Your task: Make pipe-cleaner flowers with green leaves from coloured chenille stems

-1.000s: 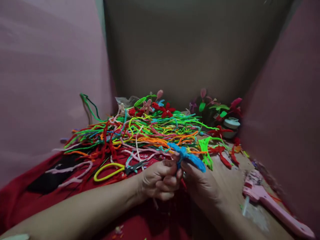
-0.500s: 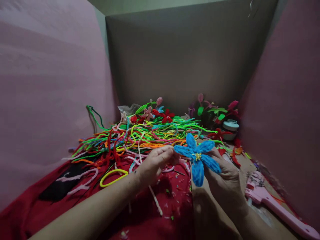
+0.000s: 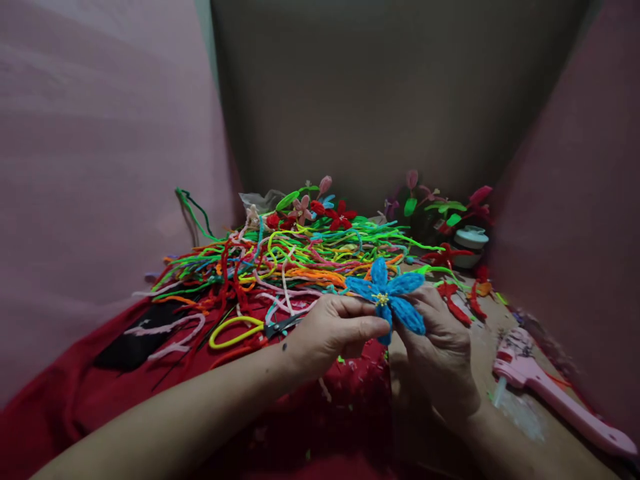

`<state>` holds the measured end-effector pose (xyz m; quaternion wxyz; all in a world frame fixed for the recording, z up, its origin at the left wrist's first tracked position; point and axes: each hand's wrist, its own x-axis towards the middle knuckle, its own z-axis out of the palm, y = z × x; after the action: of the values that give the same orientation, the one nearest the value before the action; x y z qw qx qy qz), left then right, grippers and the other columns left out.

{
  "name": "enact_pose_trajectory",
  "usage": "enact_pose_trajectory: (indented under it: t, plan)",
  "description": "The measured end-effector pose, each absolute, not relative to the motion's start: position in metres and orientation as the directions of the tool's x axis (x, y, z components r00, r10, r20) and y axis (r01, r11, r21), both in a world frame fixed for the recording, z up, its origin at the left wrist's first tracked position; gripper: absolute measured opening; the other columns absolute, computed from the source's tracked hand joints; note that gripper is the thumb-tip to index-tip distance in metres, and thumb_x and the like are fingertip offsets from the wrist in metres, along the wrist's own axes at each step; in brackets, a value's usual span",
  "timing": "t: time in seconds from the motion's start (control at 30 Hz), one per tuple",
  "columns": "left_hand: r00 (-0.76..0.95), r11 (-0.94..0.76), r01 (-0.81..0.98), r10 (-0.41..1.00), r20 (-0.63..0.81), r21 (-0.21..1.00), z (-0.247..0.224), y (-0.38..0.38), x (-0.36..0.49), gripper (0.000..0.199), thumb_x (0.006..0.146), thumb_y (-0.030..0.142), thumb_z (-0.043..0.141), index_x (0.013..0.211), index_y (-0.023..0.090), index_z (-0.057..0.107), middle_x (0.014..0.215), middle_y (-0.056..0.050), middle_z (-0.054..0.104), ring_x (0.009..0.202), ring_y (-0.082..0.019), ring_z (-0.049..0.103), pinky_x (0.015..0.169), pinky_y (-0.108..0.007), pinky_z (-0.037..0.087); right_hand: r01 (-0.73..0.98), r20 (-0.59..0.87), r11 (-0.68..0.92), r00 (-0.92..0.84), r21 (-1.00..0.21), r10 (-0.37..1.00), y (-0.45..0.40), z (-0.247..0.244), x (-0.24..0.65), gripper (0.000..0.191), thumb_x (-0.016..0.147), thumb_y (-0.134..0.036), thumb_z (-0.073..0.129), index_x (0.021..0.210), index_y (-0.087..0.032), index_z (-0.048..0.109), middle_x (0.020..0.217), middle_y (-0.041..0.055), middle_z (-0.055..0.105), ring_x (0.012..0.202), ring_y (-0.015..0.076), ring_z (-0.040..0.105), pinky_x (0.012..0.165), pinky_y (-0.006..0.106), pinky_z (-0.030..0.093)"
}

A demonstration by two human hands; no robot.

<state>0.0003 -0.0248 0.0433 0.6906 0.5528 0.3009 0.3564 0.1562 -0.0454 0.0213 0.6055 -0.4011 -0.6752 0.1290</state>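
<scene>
Head camera view: a blue flower (image 3: 407,283) with a yellow centre is held up in both hands, above the place where the red cloth (image 3: 107,407) meets the brown board (image 3: 493,327). The left hand (image 3: 335,337) is closed narrowly, thumb and fingers pinching the lower petal. The right hand (image 3: 443,353) is curled round the flower from behind and holds it; which part its fingertips grip is hidden.

Left of the left hand lie scissors (image 3: 273,329) with yellow handles, and further left a flat black object (image 3: 125,347) with a pale pink fuzzy strand (image 3: 193,323) partly over it. A heap of coloured fuzzy stems (image 3: 310,257) spreads beyond the hands, with a red flower (image 3: 341,217) at its far side. Near the board's right edge lies a pink glue gun (image 3: 555,399); towards the far right corner stands a jar (image 3: 471,238) with a pale lid.
</scene>
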Motion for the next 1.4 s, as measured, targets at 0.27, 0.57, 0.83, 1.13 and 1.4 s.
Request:
enact_pose_trajectory:
  t: [0.27, 0.57, 0.83, 1.13, 1.4]
  plan:
    - [0.487, 0.013, -0.089, 0.873, 0.032, 0.996, 0.043, -0.027, 0.0, 0.021, 0.069, 0.033, 0.069, 0.072, 0.012, 0.07, 0.051, 0.005, 0.045, 0.044, -0.003, 0.031, 0.044, -0.02, 0.022, 0.074, 0.498, 0.493, 0.132, -0.867, 0.857, -0.045, 0.016, 0.146, 0.01, 0.08, -0.024, 0.061, 0.072, -0.025, 0.067, 0.077, -0.0015, 0.058, 0.078, 0.0157, 0.053, 0.071, 0.028, 0.041]
    - [0.556, 0.225, -0.322, 0.831, -0.009, 0.919, 0.05, -0.012, -0.007, 0.033, 0.067, 0.044, 0.068, 0.072, 0.013, 0.059, 0.054, 0.004, 0.046, 0.038, -0.003, 0.034, 0.037, -0.017, 0.025, 0.156, 0.532, 0.511, 0.168, -0.846, 0.83, -0.048, 0.019, 0.153, 0.009, 0.078, -0.03, 0.064, 0.073, -0.024, 0.068, 0.08, 0.0013, 0.061, 0.08, 0.0188, 0.054, 0.074, 0.033, 0.042]
    - [0.672, 0.379, -0.366, 0.74, -0.04, 0.85, 0.047, -0.007, -0.009, 0.027, 0.079, 0.029, 0.058, 0.062, 0.016, 0.042, 0.05, 0.007, 0.037, 0.035, -0.002, 0.023, 0.035, -0.015, 0.017, 0.188, 0.582, 0.554, 0.171, -0.811, 0.795, -0.048, 0.019, 0.157, 0.009, 0.08, -0.025, 0.062, 0.084, -0.029, 0.068, 0.086, -0.0012, 0.06, 0.082, 0.0164, 0.053, 0.077, 0.03, 0.04]
    - [0.715, 0.439, -0.355, 0.697, -0.063, 0.825, 0.04, -0.01, -0.006, 0.042, 0.065, 0.051, 0.068, 0.07, 0.012, 0.057, 0.05, 0.005, 0.043, 0.037, -0.002, 0.031, 0.036, -0.016, 0.021, 0.219, 0.59, 0.553, 0.175, -0.804, 0.788, -0.045, 0.017, 0.158, 0.008, 0.081, -0.023, 0.061, 0.08, -0.028, 0.067, 0.082, -0.0022, 0.058, 0.081, 0.015, 0.052, 0.075, 0.028, 0.039]
    - [0.656, 0.165, -0.14, 0.754, -0.033, 0.976, 0.049, -0.031, 0.004, 0.011, 0.065, 0.021, 0.07, 0.067, 0.013, 0.064, 0.05, 0.005, 0.049, 0.04, -0.003, 0.035, 0.04, -0.018, 0.024, 0.194, 0.561, 0.532, 0.148, -0.824, 0.815, -0.051, 0.018, 0.154, 0.007, 0.08, -0.025, 0.061, 0.082, -0.027, 0.068, 0.081, 0.0, 0.059, 0.083, 0.018, 0.053, 0.075, 0.031, 0.041]
